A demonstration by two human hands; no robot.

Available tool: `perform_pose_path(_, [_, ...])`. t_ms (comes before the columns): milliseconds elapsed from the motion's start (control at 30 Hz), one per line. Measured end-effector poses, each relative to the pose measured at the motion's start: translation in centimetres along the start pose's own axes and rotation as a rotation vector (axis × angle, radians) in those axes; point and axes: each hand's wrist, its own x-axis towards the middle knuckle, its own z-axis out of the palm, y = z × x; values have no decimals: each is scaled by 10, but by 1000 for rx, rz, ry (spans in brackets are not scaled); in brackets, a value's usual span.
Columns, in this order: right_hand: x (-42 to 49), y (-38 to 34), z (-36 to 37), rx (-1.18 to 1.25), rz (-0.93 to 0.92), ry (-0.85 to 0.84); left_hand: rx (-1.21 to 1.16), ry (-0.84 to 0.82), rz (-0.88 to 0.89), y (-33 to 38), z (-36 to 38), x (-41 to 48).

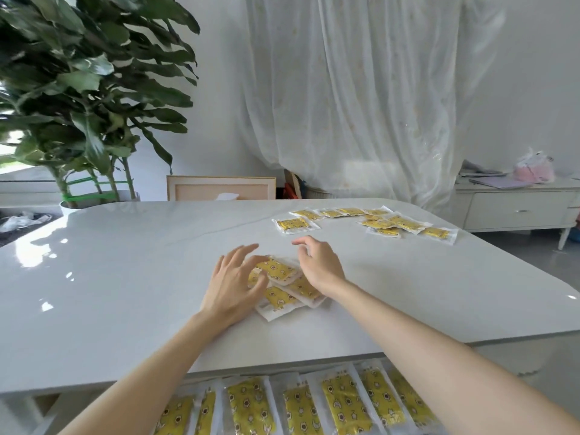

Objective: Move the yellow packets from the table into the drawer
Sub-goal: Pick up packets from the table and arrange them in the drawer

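as loose pile of yellow packets (pixel 277 270) lay on table (pixel 125 262), left hand (pixel 233 288) fingers were spread over it; right hand (pixel 317 265) fingers loosely curved, gripping nothing.

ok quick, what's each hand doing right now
Left hand: open, fingers spread over the packet pile.
Right hand: open, holding nothing.

Bright, even daylight comes through the sheer curtain (pixel 361 89) and from a window at the left, throwing white glare patches across the glossy table (pixel 125 262). Shadows are faint and soft. The plant (pixel 78 73) is smeared with blur, and the wide lens bows the frame's edges.
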Motion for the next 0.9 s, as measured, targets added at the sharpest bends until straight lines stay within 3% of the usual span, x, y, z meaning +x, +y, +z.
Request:
perform_pose_path(300, [108,23,21,-164,66,-165,63,-314,82,-18,18,30])
perform_pose_path(600, [161,42,68,-327,33,-302,98,-347,59,-43,40,67])
perform_pose_path(700, [159,40,66,-466,16,-309,110,-382,56,-45,41,70])
perform_pose_path(900, [138,36,49,-466,43,-394,177,-460,31,-45,33,61])
